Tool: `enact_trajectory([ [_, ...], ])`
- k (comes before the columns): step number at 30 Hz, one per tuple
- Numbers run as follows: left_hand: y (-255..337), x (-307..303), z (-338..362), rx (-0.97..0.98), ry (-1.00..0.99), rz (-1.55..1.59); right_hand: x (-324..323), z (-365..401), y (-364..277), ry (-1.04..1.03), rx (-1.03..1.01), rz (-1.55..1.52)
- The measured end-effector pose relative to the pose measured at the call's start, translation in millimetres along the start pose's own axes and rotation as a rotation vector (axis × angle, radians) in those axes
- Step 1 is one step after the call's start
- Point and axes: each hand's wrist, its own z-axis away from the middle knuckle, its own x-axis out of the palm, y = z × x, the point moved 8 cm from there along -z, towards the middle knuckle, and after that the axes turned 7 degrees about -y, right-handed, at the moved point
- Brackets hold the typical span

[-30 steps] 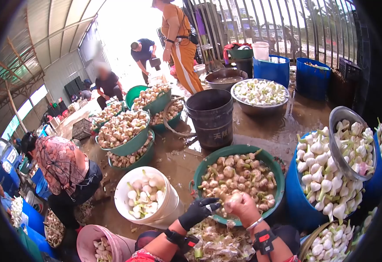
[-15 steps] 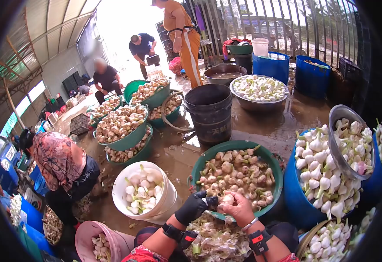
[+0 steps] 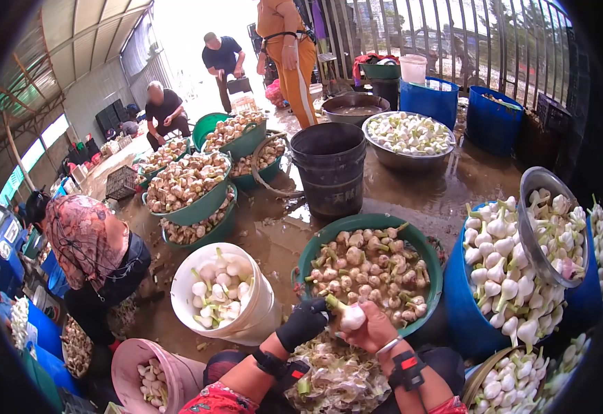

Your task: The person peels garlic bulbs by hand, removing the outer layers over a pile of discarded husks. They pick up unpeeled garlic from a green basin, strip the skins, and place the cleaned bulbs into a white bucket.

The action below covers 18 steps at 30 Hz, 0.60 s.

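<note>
My right hand [image 3: 375, 330] is closed around a white garlic bulb [image 3: 352, 317] with a short green stem. The stem points up and left toward my left hand [image 3: 301, 326], which wears a black fingerless-looking glove. Its fingers are curled close beside the bulb; what they hold, if anything, is hidden. Below both hands lies a heap of pale garlic peelings [image 3: 336, 386]. Just beyond them stands a green tub [image 3: 431, 270] of brownish, unpeeled garlic bulbs [image 3: 357, 257]. A white bucket [image 3: 268, 310] with peeled garlic stands to the left.
Blue barrels [image 3: 461, 303] heaped with white garlic rise at my right, a metal bowl [image 3: 524, 207] tilted on top. A pink bucket [image 3: 123, 366] sits at lower left. Ahead is a black bucket [image 3: 329, 172]. A crouching person [image 3: 87, 234] works at left; others are farther back.
The garlic bulb now shows its green stem, tilted toward my left hand, and its surface looks whiter. Both hands stay close together. The view has shifted slightly.
</note>
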Motion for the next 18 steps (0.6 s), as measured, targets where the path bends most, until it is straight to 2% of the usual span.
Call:
enact_trajectory([
  [2, 32, -5, 6, 0.328, 0.139, -0.496, 10, 7, 20, -0.181, 0.363, -0.188],
  [4, 37, -5, 6, 0.35, 0.131, -0.586, 12, 9, 22, -0.25, 0.38, -0.226],
  [6, 23, -5, 3, 0.217, 0.034, -0.252, 22, 14, 25, -0.394, 0.41, -0.295],
  [7, 12, -8, 3, 0.064, 0.041, 0.093, 40, 19, 15, -0.568, 0.415, -0.422],
  [8, 18, -8, 4, 0.07, 0.042, 0.087, 44, 21, 10, -0.575, 0.41, -0.418],
  [10, 15, -16, 8, 0.039, 0.159, 0.593, 50, 25, -8, -0.597, 0.306, -0.408],
  [11, 23, -26, 12, 0.23, 0.213, 0.194, 53, 26, -17, -0.597, 0.253, -0.369],
  [12, 11, -33, 12, 0.233, 0.212, 0.191, 53, 26, -19, -0.6, 0.25, -0.368],
  [14, -40, -24, 8, -0.195, -0.07, -0.207, 36, 15, -31, -0.445, 0.066, -0.303],
  [15, -41, -6, 2, -0.145, -0.194, -0.731, 25, 12, -31, -0.349, 0.031, -0.287],
  [16, -19, 4, 14, -0.253, -0.23, -0.777, 22, 9, -29, -0.347, 0.032, -0.288],
  [18, -24, 4, 9, -0.123, -0.154, -0.467, 5, 4, -31, -0.216, -0.06, -0.161],
])
